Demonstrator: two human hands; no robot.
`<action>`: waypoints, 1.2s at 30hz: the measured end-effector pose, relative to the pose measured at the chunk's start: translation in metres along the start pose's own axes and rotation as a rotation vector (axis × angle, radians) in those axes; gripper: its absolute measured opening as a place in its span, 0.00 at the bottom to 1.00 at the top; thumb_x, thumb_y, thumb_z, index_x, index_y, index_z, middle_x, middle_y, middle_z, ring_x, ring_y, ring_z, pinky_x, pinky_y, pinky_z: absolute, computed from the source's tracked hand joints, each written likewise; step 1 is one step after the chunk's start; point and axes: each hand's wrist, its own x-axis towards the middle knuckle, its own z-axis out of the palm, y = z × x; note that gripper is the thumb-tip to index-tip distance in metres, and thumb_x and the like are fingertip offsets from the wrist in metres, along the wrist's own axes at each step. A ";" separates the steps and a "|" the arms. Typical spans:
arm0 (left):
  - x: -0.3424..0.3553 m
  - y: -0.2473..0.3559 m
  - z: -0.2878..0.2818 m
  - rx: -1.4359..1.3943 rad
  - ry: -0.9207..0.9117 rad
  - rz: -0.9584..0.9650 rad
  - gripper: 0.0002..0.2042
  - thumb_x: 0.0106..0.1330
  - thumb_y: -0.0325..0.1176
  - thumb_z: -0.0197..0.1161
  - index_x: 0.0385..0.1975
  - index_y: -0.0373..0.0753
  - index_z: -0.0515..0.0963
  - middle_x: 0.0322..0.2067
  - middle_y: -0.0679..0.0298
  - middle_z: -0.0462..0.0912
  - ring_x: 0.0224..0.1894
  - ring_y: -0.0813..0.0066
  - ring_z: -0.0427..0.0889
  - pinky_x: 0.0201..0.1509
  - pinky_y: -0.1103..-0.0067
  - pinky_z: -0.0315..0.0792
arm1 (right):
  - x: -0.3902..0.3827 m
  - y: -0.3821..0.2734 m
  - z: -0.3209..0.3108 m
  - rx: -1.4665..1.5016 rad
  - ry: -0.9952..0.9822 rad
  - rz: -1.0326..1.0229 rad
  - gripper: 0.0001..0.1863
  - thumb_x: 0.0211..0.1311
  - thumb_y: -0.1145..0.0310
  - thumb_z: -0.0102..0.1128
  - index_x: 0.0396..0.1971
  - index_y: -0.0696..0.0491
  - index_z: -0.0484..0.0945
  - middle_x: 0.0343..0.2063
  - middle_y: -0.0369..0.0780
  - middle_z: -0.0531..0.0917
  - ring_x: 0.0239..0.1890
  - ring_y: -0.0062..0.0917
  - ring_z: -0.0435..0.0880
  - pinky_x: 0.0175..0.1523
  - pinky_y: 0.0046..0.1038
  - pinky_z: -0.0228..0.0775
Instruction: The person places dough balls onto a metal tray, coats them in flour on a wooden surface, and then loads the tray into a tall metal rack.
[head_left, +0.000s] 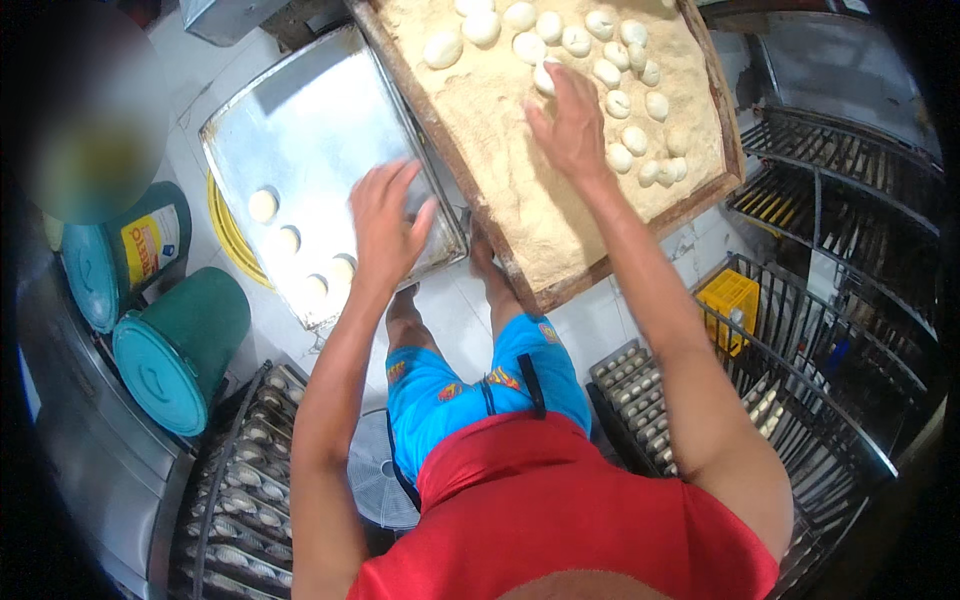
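Note:
My right hand (pixel 572 125) is over a wooden-framed tray (pixel 520 255) spread with pale yellow crumbs. Its thumb and fingers are apart, and the fingertips overlap a round dough ball (pixel 543 80); whether they touch it I cannot tell. Several more dough balls (pixel 481 28) lie on the crumbs toward the far and right side, some with a crease on top. Above the shiny metal baking tray (pixel 300 130) on the left, my left hand (pixel 388 222) is open, slightly blurred, with nothing seen in it. Several dough balls (pixel 263 206) rest along that tray's near left side.
Two green lidded buckets (pixel 180 350) are at the left, with a yellow ring (pixel 232 235) beside the metal tray. Racks holding filled trays (pixel 245 490) stand lower left and right (pixel 645 405). A yellow crate (pixel 728 310) and dark metal racks (pixel 840 200) line the right.

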 end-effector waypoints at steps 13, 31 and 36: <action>0.195 0.054 0.110 0.079 -0.208 0.237 0.27 0.57 0.28 0.72 0.59 0.40 0.76 0.58 0.54 0.78 0.62 0.50 0.75 0.66 0.63 0.71 | -0.020 0.091 -0.013 0.153 -0.251 -0.016 0.29 0.58 0.67 0.71 0.60 0.57 0.73 0.59 0.49 0.77 0.63 0.44 0.73 0.69 0.42 0.67; 0.154 0.054 0.097 0.029 -0.123 0.202 0.34 0.56 0.29 0.76 0.66 0.41 0.73 0.63 0.54 0.74 0.64 0.50 0.75 0.68 0.62 0.71 | -0.007 0.113 -0.024 -0.005 -0.048 0.041 0.24 0.66 0.65 0.63 0.57 0.62 0.76 0.52 0.50 0.80 0.55 0.42 0.78 0.64 0.42 0.70; 0.160 0.053 0.110 0.148 -0.130 0.398 0.31 0.58 0.28 0.71 0.66 0.41 0.72 0.63 0.56 0.76 0.65 0.51 0.73 0.71 0.62 0.68 | -0.027 0.091 -0.010 0.079 -0.093 -0.086 0.26 0.65 0.66 0.66 0.61 0.59 0.72 0.57 0.49 0.77 0.62 0.45 0.73 0.67 0.41 0.67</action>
